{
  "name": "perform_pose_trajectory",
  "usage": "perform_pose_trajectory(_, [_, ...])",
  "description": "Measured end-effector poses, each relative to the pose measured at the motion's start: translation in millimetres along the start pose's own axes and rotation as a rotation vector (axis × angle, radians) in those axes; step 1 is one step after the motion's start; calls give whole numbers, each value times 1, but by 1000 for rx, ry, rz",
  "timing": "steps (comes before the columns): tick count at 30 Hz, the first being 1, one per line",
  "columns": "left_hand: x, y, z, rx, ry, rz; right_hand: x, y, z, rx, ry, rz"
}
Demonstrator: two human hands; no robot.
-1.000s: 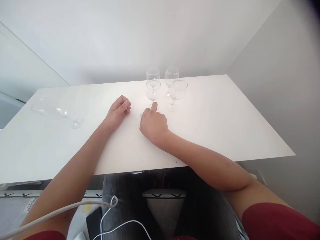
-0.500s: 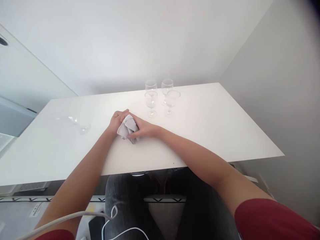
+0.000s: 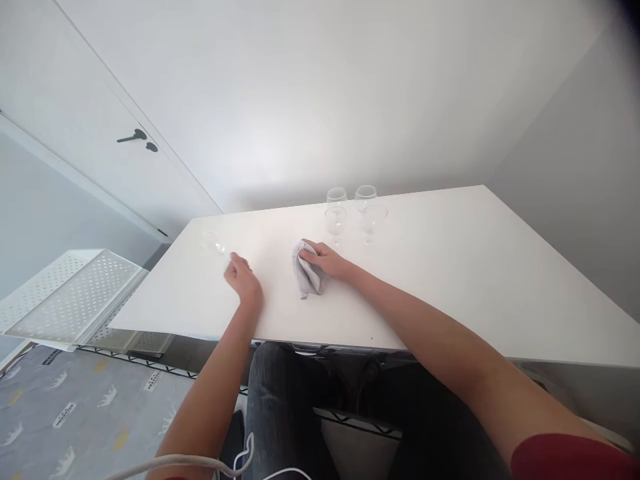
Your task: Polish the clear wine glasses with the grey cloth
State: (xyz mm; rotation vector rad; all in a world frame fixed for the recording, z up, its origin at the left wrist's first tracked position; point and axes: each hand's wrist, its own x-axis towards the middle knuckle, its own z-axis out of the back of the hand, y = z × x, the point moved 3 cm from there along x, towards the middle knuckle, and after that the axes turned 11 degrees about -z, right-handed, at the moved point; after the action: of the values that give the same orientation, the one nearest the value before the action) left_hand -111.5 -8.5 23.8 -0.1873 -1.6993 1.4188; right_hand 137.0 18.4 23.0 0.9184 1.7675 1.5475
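Right hand grips a grey cloth on the table; left hand, seemingly loose and empty, hovers beside a lying glass.

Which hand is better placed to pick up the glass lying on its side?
Probably left. The left hand looks empty and reaches close to the toppled glass. The right hand is farther off and clutches the grey cloth.
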Motion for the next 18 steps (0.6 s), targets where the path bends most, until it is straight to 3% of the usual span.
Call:
perform_pose_trajectory(3, [22,-2,24,120,-364,-223,5,-6,3,-12,-94,-54])
perform_pose_trajectory(5, [30,1,33,148,-510,-225,7,-9,1,4,-66,-71])
perform_pose_trajectory(6, [33,5,35,135,-516,-158,7,-9,0,24,-46,-72])
perform_pose_trajectory(9, [34,15,31,18,-359,125,5,-9,-3,115,7,-89])
perform_pose_trajectory(11, [33,18,25,-79,-262,221,5,-7,-3,180,46,-73])
perform_pose_trajectory(15, [41,28,16,-267,-124,272,6,-3,-1,235,20,-31])
perform_pose_trajectory(18, [52,37,7,-306,44,224,8,-5,0,215,-4,-40])
